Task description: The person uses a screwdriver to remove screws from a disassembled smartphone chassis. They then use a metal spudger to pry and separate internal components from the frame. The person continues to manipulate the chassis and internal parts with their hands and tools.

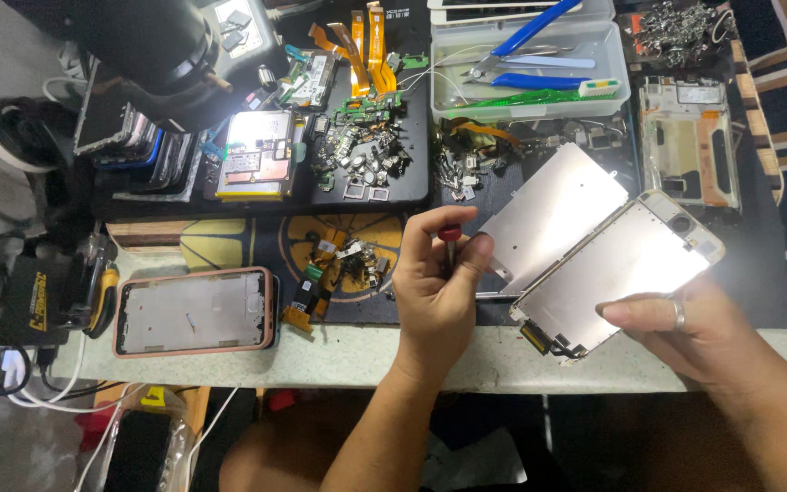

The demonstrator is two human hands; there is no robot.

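- Centrally, the left hand (437,282) pinches a small screwdriver (450,244) with a red cap; thumb and fingers are closed around its handle, which stands nearly upright, the tip hidden behind the fingers.
- Just right of it, the right hand (685,333) holds a phone screen assembly (621,269) by its near right edge; a finger with a ring lies flat along the panel's back, and the rest of the fingers are tucked under, so the grip is closed on the panel.
- That assembly lies tilted, its silvery metal back facing up and glaring brightly, with a small flex connector at its near left corner over the table edge (466,364).
- Behind it, overlapping, lies a loose metal shield plate (553,214), on the dark mat.
- To the left, near the table's edge, rests a pink-rimmed phone frame (195,312), well apart from both hands.
- Between frame and left hand sits a scatter of small parts (343,260) on a round yellow pattern.
- Farther off, a clear plastic tray (530,82) holds blue-handled pliers (526,36) and tweezers.
- At the far right lies a stripped phone chassis (689,150).
- Far left, a stack of phones (129,146) leans beneath a dark lamp head (152,46).
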